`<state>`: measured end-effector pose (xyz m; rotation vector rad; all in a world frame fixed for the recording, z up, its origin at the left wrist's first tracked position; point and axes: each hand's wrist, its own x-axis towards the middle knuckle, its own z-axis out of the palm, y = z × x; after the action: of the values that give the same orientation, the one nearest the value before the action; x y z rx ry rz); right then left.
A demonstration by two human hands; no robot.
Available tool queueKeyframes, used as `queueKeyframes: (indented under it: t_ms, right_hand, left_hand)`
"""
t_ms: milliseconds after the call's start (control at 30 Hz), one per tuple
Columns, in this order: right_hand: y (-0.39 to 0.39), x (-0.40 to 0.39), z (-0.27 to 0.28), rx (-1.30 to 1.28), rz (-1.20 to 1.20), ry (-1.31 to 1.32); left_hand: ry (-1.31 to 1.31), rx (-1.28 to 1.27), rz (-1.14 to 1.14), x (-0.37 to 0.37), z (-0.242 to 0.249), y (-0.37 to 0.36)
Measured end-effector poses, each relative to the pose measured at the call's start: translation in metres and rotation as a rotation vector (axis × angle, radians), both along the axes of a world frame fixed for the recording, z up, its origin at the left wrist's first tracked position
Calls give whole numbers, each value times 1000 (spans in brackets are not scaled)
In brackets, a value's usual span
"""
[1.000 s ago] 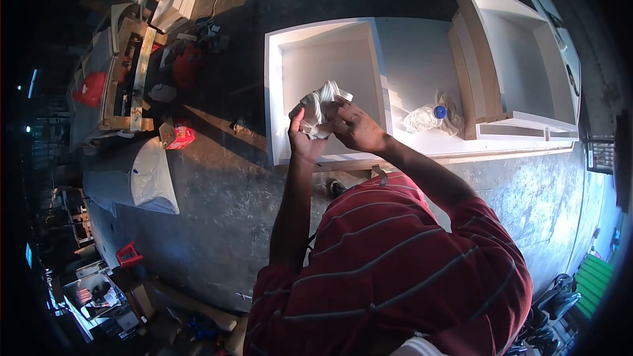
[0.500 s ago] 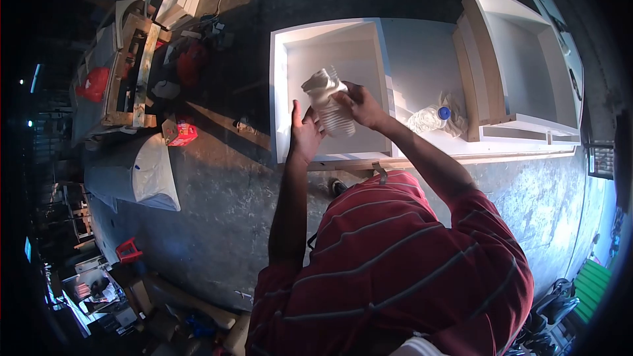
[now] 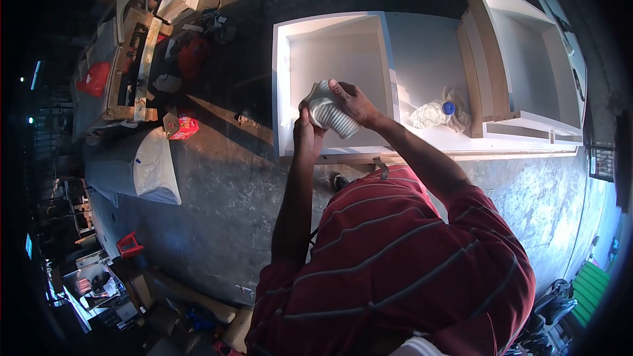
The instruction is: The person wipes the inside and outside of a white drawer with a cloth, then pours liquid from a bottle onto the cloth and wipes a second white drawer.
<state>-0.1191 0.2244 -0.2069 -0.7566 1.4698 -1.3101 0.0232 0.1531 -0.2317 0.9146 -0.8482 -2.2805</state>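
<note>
Open white box (image 3: 343,49) beyond you | pale ribbed bundle (image 3: 335,117) above it, long axis slanting upper-left to lower-right | left hand (image 3: 307,130) at its left side, right hand (image 3: 356,102) at its upper right — equally near — fingers of both gripping it

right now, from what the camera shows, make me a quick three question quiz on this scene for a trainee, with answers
1. Of the left hand and the right hand, which holds the striped bundle? A: left only; B: right only; C: both.
2. True or false: the blue cap shows between the two open boxes.
3. Fill in: the main colour of the person's shirt is ____.

Key:
1. C
2. True
3. Red
</note>
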Motion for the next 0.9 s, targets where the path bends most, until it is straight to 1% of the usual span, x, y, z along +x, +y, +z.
queueKeyframes:
  t_ms: [33,67,100,167,200,233,267,300,367,433,500,533,567,600,633,667,700,767,800,833,900]
  right_hand:
    - [1,1,0,-86,-29,10]
    - [7,4,0,-135,-42,96]
    - [9,2,0,-134,-47,98]
    - [14,-3,0,-224,112,248]
    - [15,-5,-6,-226,106,250]
    - [16,-6,-14,-293,85,183]
    - [17,-7,-20,-360,66,115]
    - [18,-8,-19,-362,64,117]
    - [20,-11,-18,-250,23,-94]
    - [22,-12,-11,-201,10,-78]
    - [22,-10,-11,-153,3,-65]
    - [23,-8,-15,-171,1,177]
    - [24,-8,-17,-189,-1,422]
    - [19,-6,-12,-192,4,423]
    - [12,-5,-7,-220,-91,521]
    - [9,-4,-2,-247,-188,615]
    - [10,-3,6,-249,-185,615]
    - [12,-2,25,-140,-305,917]
    - [10,0,30,-117,-275,677]
    - [8,3,28,-119,-272,676]
    - [4,9,28,-112,-158,143]
  left_hand:
    - [0,0,-7,0,1,1]
    - [18,34,28,-1,2,3]
    - [37,69,63,-1,2,4]
    - [52,92,84,0,3,3]
    - [-10,50,-2,-1,14,3]
    - [-72,6,-87,-1,22,3]
    - [-156,-136,-107,0,19,6]
    - [-155,-138,-109,1,17,6]
    - [-170,-142,-101,4,13,6]
    - [-132,-93,-91,7,19,3]
    - [99,124,-70,8,24,-3]
    - [111,141,-150,10,25,-7]
    - [112,140,-146,11,22,-8]
    - [102,49,-96,10,21,-8]
    - [92,-42,-47,10,20,-8]
    - [63,-13,37,11,20,-9]
    - [63,-15,40,11,19,-8]
    - [108,-97,201,9,17,-8]
    - [137,-173,242,7,17,-7]
    - [137,-174,246,6,18,-4]
    - [238,-149,266,4,18,1]
